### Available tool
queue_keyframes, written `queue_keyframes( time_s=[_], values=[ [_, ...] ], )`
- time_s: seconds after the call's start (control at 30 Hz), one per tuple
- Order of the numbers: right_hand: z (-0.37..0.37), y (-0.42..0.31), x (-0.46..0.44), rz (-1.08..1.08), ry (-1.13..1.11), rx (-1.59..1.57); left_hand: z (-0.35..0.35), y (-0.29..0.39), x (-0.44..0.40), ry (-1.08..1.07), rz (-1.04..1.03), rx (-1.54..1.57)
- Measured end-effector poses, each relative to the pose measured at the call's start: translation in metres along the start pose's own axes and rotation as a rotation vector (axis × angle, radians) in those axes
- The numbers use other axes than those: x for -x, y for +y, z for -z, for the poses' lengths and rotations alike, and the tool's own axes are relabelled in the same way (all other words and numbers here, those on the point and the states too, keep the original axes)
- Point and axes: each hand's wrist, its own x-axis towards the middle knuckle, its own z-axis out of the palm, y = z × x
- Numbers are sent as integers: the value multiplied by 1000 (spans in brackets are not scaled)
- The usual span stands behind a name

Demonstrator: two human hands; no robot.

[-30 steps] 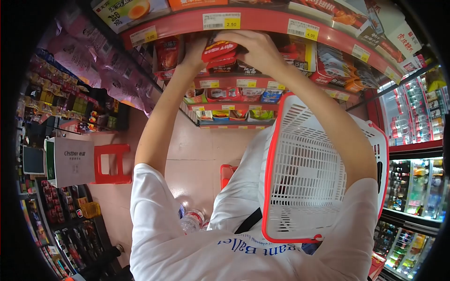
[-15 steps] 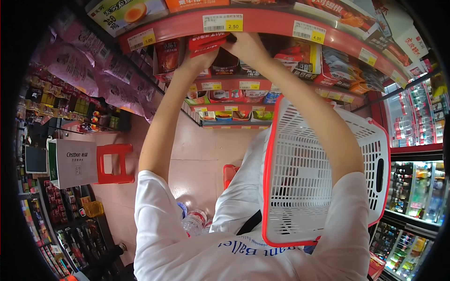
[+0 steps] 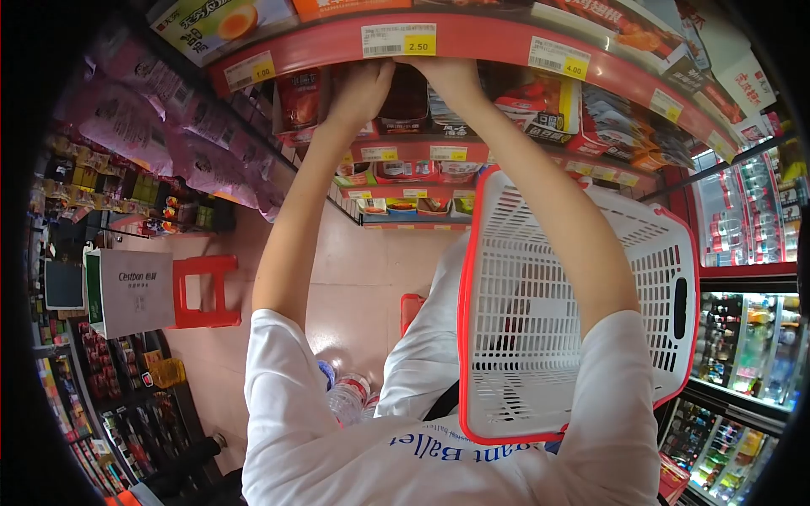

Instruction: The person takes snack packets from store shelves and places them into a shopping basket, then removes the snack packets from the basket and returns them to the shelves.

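Both of my hands reach into the snack shelf, under the red shelf edge (image 3: 498, 38) with price tags. My left hand (image 3: 361, 94) is beside an upright box of dark packets (image 3: 407, 105); its fingertips go out of sight behind the edge. My right hand (image 3: 451, 83) is on the other side of that box, its fingers mostly covered by the edge too. Whether either hand holds a packet is hidden. Red packets (image 3: 299, 99) stand left of my left hand. A white shopping basket (image 3: 540, 337) with a red rim hangs under my right arm.
Lower shelf tiers (image 3: 413, 171) hold more packaged snacks. A red stool (image 3: 207, 291) and a white Cestbon box (image 3: 135, 291) stand at left. Clear plastic bottles (image 3: 348, 396) are on the floor by my leg. Drink coolers (image 3: 751, 346) line the right; pink bags (image 3: 143, 118) hang upper left.
The red packet that showed in my left hand is out of sight now. My hands have gone further under the shelf edge, and the basket has shifted slightly left.
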Motion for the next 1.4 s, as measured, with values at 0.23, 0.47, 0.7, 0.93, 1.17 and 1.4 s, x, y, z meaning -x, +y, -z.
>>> queue_keyframes(
  time_s=[0.23, 0.47, 0.7, 0.93, 1.17, 1.4],
  values=[
    [6, -8, -1, 196, 26, 582, -6, 5, 0, 24, 180, 240],
    [4, -14, -3, 268, 97, 665, 7, 7, 3, -35, 111, 104],
    [9, -17, -1, 263, 23, 635, -1, -3, 3, 54, 456, 568],
    [13, -13, 2, 195, -66, 703, -6, -6, 1, 184, 487, 581],
    [14, -16, 2, 198, -73, 734, 2, -10, 2, 72, 540, 589],
    [17, -17, 1, 167, -119, 719, -5, -17, 0, 133, 531, 480]
  ],
)
